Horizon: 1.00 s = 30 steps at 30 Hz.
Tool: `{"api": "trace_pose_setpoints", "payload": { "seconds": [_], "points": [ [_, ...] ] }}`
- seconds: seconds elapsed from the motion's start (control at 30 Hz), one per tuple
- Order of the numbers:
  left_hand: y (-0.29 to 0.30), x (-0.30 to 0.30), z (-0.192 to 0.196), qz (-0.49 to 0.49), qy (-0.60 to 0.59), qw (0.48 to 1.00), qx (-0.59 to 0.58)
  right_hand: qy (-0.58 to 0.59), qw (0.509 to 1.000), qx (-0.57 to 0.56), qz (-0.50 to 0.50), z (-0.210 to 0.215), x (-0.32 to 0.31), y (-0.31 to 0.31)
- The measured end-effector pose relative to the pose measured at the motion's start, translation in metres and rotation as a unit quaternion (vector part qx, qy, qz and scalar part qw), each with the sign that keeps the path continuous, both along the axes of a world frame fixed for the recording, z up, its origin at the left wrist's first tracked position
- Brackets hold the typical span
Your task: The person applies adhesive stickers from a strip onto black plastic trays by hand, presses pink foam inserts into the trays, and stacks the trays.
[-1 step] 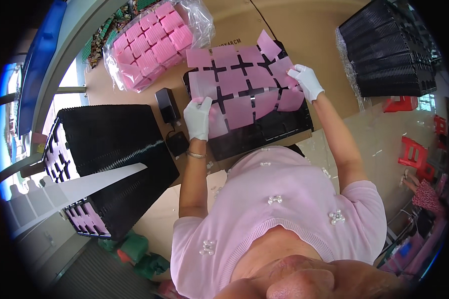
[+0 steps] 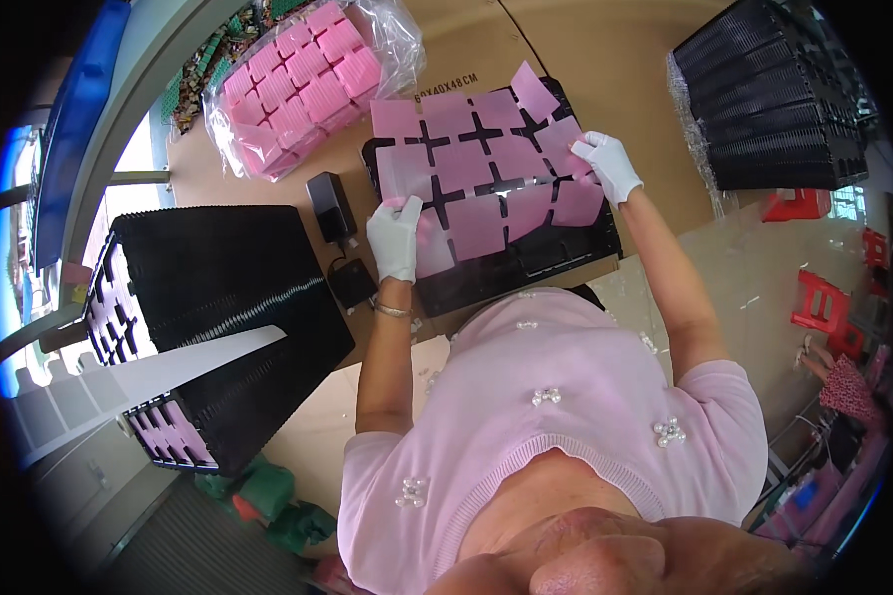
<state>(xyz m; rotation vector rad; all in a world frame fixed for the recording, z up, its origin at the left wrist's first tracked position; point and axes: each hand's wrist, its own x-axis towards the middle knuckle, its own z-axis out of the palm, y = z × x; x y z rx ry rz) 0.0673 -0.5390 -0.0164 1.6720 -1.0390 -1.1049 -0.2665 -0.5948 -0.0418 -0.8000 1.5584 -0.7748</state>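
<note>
A person in a pink knitted top stands at a cardboard-covered table (image 2: 605, 59), both hands in white gloves. In front of them lies a black tray (image 2: 526, 260) with a pink die-cut sheet (image 2: 486, 174) of joined square pads spread over it; the sheet covers most of the tray, leaving the tray's near edge bare, and one square at the far right corner is turned up.

The left hand (image 2: 395, 238) rests on the sheet's near left corner, fingers laid fairly flat and pointing away from the body; whether any fingertip is hooked under the edge cannot be told. The right hand (image 2: 608, 164) is at the sheet's right edge, fingers curled onto the pink material (it looks like a light pinch of the edge, though the thumb is hidden).

Just left of the tray sit a black power adapter (image 2: 330, 205) and a small black box (image 2: 352, 281), touching or nearly so. Farther left stands a tall stack of black trays (image 2: 218, 297) with pink showing at its side. At the far left of the table lies a clear bag of pink sheets (image 2: 303, 84). A second pile of black trays (image 2: 774, 94) stands at the far right, well apart from the hands.
</note>
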Motion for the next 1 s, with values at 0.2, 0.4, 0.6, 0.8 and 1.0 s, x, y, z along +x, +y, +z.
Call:
{"api": "trace_pose_setpoints", "payload": {
  "seconds": [0.2,0.4,0.6,0.8,1.0],
  "points": [
    [0.035,-0.004,-0.031,0.028,-0.044,0.998,0.027,-0.018,0.998,0.017,-0.064,-0.02,0.002,0.032],
    [0.052,-0.007,-0.038,0.069,-0.002,0.996,0.063,-0.005,0.997,0.026,-0.073,-0.024,0.005,0.039],
    [0.057,-0.004,-0.058,0.074,-0.062,0.991,0.09,0.012,0.996,0.036,-0.076,-0.021,0.006,0.029],
    [0.054,-0.006,-0.057,0.065,-0.071,0.992,0.085,0.007,0.995,0.05,-0.089,-0.019,0.01,0.02],
    [0.054,-0.009,-0.046,0.079,-0.016,0.99,0.119,0.003,0.993,0.065,-0.102,-0.018,0.012,0.019]
  ]
}}
